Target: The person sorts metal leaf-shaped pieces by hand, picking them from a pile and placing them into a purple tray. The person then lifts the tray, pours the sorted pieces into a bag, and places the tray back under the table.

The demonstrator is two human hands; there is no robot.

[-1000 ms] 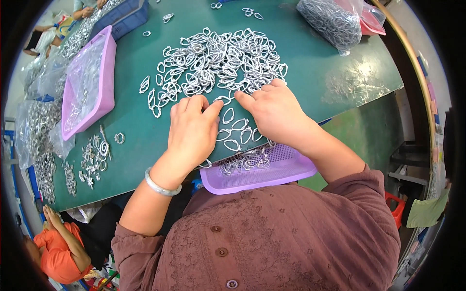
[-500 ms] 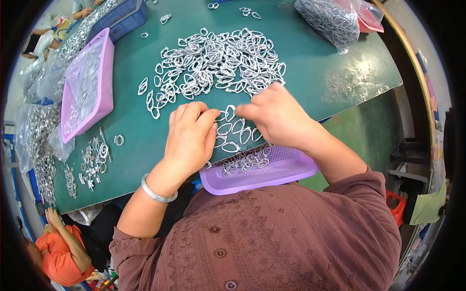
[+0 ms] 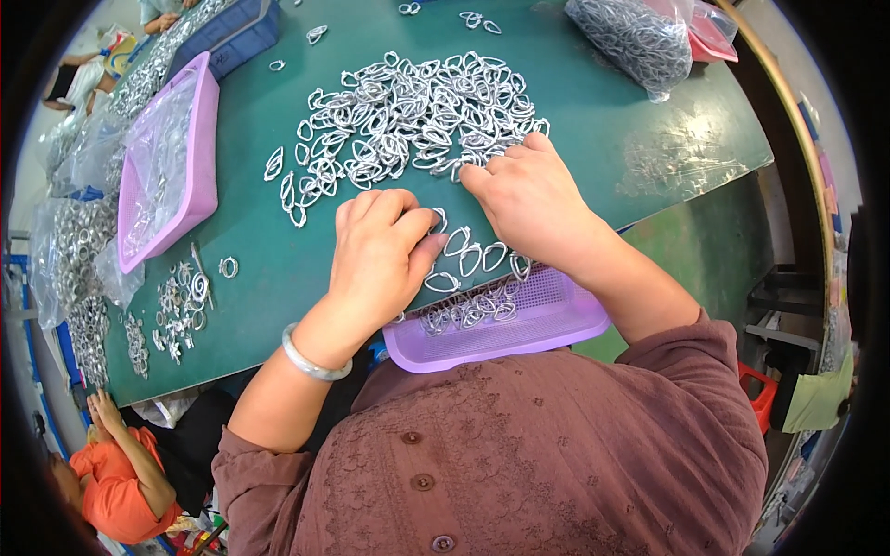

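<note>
A wide pile of silver-grey, pointed oval metal rings [image 3: 399,116] lies on the green table [image 3: 250,320]. My left hand [image 3: 375,246] is closed at the pile's near side, thumb and forefinger pinched at the edge of one metal ring [image 3: 440,221]. To its right, several loose rings [image 3: 471,259] are spread near the table edge. My right hand [image 3: 530,196] is at the pile's near right edge with its fingers curled; its fingertips are hidden, so what they grip does not show. Below both hands, a purple basket [image 3: 501,346] holds more rings [image 3: 473,310] against my front.
On the left stand a purple tray [image 3: 209,139] with plastic bags and a blue bin [image 3: 246,46]. Small metal parts [image 3: 176,310] lie nearer. A bag of rings [image 3: 630,42] sits far right. A person in orange [image 3: 125,482] is at the lower left.
My right hand has moved up and away from the loose rings to the pile's edge. My left hand has shifted right, over some of the loose rings, and its thumb and forefinger have closed.
</note>
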